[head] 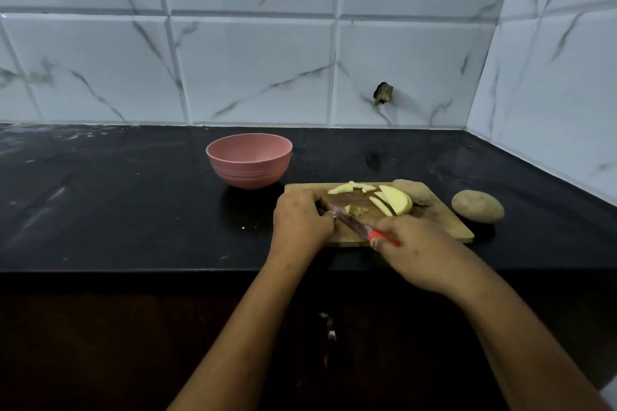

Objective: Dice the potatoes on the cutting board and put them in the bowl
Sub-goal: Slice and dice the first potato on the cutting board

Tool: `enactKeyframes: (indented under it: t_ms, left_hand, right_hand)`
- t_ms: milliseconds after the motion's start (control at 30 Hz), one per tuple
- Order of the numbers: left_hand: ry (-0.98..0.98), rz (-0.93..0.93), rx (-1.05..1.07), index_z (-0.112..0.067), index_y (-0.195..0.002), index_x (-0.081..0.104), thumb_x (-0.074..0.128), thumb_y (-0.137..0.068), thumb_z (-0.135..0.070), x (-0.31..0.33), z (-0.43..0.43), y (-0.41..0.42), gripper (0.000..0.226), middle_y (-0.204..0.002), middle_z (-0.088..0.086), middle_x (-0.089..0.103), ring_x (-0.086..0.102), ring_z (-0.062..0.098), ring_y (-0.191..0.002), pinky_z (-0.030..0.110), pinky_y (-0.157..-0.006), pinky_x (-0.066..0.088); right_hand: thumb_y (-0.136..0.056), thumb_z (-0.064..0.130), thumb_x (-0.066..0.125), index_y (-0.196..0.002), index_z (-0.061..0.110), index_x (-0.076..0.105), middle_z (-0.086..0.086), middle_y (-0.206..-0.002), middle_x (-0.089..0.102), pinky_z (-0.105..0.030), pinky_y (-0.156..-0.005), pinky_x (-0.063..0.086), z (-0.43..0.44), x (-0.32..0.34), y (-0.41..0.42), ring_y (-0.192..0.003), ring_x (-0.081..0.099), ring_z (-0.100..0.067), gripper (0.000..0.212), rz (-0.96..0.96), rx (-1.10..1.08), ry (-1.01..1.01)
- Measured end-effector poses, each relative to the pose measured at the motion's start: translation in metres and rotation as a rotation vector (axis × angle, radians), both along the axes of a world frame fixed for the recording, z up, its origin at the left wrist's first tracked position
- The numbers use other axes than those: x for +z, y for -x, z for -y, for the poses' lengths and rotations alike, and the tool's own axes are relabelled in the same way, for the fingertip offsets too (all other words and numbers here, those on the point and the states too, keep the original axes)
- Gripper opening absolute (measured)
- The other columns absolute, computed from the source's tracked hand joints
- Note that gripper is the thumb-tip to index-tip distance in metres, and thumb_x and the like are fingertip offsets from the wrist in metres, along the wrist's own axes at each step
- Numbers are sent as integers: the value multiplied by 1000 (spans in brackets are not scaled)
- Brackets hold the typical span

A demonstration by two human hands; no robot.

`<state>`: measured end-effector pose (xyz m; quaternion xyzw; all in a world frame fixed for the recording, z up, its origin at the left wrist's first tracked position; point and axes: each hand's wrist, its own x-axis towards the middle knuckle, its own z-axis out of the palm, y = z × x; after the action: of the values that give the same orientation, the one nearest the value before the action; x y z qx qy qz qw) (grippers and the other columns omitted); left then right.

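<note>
Two hands over cutting board: right hand grasps knife, blade slanting toward left hand, whose grip unclear. Potato slices lie beyond blade, nearer right hand; bowl off board's far-left corner.

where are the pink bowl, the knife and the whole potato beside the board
pink bowl (248, 173): head view, outer wall
knife (353, 224): head view, mid blade
whole potato (477, 206): head view, middle of its skin
</note>
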<state>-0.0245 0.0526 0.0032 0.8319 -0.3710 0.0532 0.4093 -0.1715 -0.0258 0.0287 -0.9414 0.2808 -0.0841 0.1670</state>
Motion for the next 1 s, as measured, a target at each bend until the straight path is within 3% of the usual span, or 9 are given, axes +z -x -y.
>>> enactKeyframes:
  t_ms: [133, 267, 333, 467, 567, 667, 833, 1000]
  left_hand:
    - [-47, 7, -19, -18, -88, 71, 65, -87, -16, 1, 2, -1, 7, -78, -9, 59, 58, 10, -80, 20, -70, 42]
    - [-89, 23, -55, -16, -101, 70, 63, -89, -22, 2, 3, 0, 15, -99, -2, 67, 61, 15, -95, 25, -81, 46]
    - [-106, 114, -71, -18, -106, 67, 66, -87, -32, -1, 4, 5, 24, -103, -5, 65, 59, 13, -98, 24, -81, 45]
    - [-198, 451, -21, -22, -122, 53, 54, -91, -48, -7, 14, 17, 40, -118, -1, 55, 52, 20, -108, 32, -85, 42]
    - [-261, 434, -86, -21, -126, 49, 49, -93, -52, -4, 25, 17, 45, -116, 2, 50, 53, 18, -101, 29, -78, 45]
    - [-327, 442, -152, -17, -116, 58, 52, -95, -41, 2, 40, 14, 32, -109, 2, 50, 56, 16, -89, 29, -71, 48]
    - [-345, 297, -259, -15, -110, 67, 60, -93, -25, 13, 57, -3, 21, -111, 5, 59, 56, 18, -101, 28, -82, 44]
    - [-337, 209, -372, -20, -98, 71, 69, -86, -19, 23, 62, -28, 12, -106, -1, 61, 53, 9, -88, 24, -83, 45]
  right_hand:
    - [-101, 25, 47, -136, 27, 51, 9, -47, 52, -17, -43, 35, 17, -3, 4, -42, 46, 0, 35, 221, -18, -430]
    - [-101, 25, 47, -134, 25, 53, 10, -41, 47, -15, -35, 29, 19, -5, 4, -35, 39, 0, 34, 370, -95, -624]
    - [-101, 24, 47, -134, 24, 54, 10, -41, 47, -15, -35, 29, 21, -6, 4, -35, 38, 0, 33, 414, -103, -648]
    - [-101, 24, 46, -129, 24, 56, 8, -44, 46, -15, -36, 27, 29, -7, 8, -34, 36, -1, 30, 526, -136, -675]
    - [-101, 24, 47, -124, 27, 59, 4, -49, 46, -14, -36, 28, 32, -8, 13, -35, 36, -1, 26, 594, -149, -679]
    - [-101, 24, 47, -121, 31, 56, 1, -53, 47, -15, -37, 30, 33, -10, 18, -36, 38, -1, 23, 677, -181, -618]
    - [-101, 23, 47, -129, 24, 57, 7, -47, 46, -14, -35, 29, 42, -13, 24, -36, 38, 0, 30, 745, -209, -587]
    - [-101, 22, 47, -134, 25, 52, 7, -47, 45, -12, -36, 30, 44, -18, 28, -37, 39, 0, 33, 736, -192, -548]
